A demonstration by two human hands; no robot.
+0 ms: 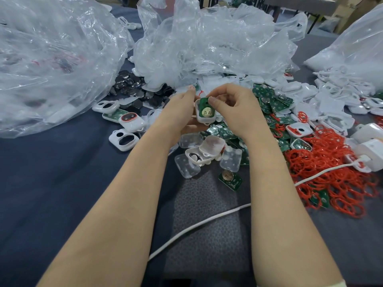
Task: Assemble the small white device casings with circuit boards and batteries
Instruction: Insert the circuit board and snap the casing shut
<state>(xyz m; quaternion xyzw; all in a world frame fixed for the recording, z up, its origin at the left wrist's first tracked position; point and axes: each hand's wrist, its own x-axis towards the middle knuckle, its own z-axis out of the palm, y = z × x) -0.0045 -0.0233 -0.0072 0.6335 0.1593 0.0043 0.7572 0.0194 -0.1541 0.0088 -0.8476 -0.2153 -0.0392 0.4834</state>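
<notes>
head view: both hands up over the parts heap, mid-table. left hand (pixel 182 104) cradles a small white casing (pixel 205 121) from the side and beneath, fingers curled round it. right hand (pixel 232 104) pinches the top end, thumb flat on the green circuit board (pixel 202 114) that sits in the shell. a round brass-coloured disc (pixel 207 111) shows on the board; battery or bare holder, cannot tell. whether the board is fully seated is hidden under the thumb.

handling, judged: casing looks like thin moulded plastic, very light, stiff but with some give at the walls. smooth, so likely to slip if squeezed on the rounded corners. best held by the long side walls, as the left hand has it. board is rigid and thin; press at its edges or bare corners, not on the disc clip, which probably bends easily. uneven pressure could jam the board crooked.

nearby: more green boards (pixel 269 104) heaped to the right, red rings (pixel 331 183) beyond them, clear covers (pixel 186 165) and one loose board (pixel 230 180) just below the hands, plastic bags (pixel 51 59) behind, white cable (pixel 196 224) across the dark cloth (pixel 51 183).
</notes>
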